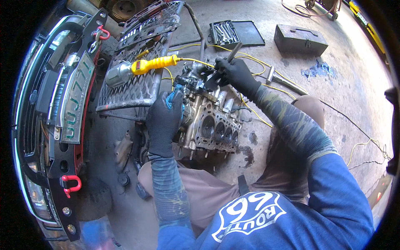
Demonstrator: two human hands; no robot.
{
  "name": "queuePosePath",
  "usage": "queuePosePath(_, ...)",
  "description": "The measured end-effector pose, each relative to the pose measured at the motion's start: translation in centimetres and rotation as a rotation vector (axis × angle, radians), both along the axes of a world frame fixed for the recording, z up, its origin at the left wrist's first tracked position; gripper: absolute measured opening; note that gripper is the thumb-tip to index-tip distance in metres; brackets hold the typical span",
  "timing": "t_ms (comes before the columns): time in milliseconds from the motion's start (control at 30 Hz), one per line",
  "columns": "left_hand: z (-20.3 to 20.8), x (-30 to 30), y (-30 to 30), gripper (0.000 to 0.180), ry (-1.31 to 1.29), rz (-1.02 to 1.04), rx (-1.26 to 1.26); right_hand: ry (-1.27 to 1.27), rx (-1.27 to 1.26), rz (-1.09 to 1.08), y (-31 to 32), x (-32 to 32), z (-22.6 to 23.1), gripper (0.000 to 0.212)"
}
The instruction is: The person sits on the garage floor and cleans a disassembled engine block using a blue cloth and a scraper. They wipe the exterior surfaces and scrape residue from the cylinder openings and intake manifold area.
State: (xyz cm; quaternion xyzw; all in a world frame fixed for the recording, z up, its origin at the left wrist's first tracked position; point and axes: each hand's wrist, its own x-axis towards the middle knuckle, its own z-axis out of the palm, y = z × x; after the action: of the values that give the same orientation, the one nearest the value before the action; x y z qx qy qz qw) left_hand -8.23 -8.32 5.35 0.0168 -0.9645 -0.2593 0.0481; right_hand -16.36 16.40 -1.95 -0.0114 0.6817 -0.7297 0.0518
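Between my knees stands a metal engine block (199, 125), its round cylinder bores facing up toward me. My left hand (163, 125), in a black glove, is closed at the block's left side on a crumpled blue rag (176, 100). Over the far end of the block, my right hand (237, 75), also gloved in black, grips a dark flat tool (236, 51). Its handle sticks up past the fingers, and a broad dark end (213, 81) points down at the block. Fingers hide the tool's middle, so its exact kind is unclear.
A yellow work light (154, 64) lies on a metal mesh rack (125, 93) at left, its yellow cord crossing the floor. Beyond are an open wrench case (250, 33) and a dark toolbox (301, 40). A vehicle's front bumper (62, 166) lines the left; a steel bar (287, 82) lies right.
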Motion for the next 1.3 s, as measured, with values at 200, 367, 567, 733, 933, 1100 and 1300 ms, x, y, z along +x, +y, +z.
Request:
queuePosePath(200, 0.3, 0.0, 0.2, 0.052, -0.037, 0.031, -0.018, -0.002, 0.039, 0.065, -0.4, 0.7, 0.0, 0.048)
queuePosePath(367, 0.0, 0.0, 0.0, 0.052, -0.025, 0.037, -0.018, 0.024, -0.028, -0.038, -0.5, 0.5, 0.4, 0.048)
queuePosePath(567, 0.6, -0.1, 0.4, 0.05, -0.015, 0.017, -0.04, 0.019, 0.064, 0.071, -0.6, 0.9, 0.5, 0.047)
queuePosePath(733, 0.1, 0.2, 0.3, 0.048, -0.006, 0.012, -0.005, 0.011, 0.132, 0.083, -1.2, 1.1, 0.7, 0.05)
queuePosePath(933, -3.4, -0.7, 0.2, 0.046, 0.166, -0.043, 0.257, 0.37, 0.274, 0.189, 0.9, 0.8, 1.6, 0.036)
queuePosePath(1100, -3.7, -0.3, 1.2, 0.035, 0.371, 0.094, 0.216, 0.377, 0.415, 0.265, 5.9, -2.9, 0.0, 0.025)
queuePosePath(1300, 0.6, 0.0, -0.1, 0.026, 0.847, 0.181, 0.382, 0.648, 0.642, 0.392, 5.8, -5.9, -0.9, 0.027)
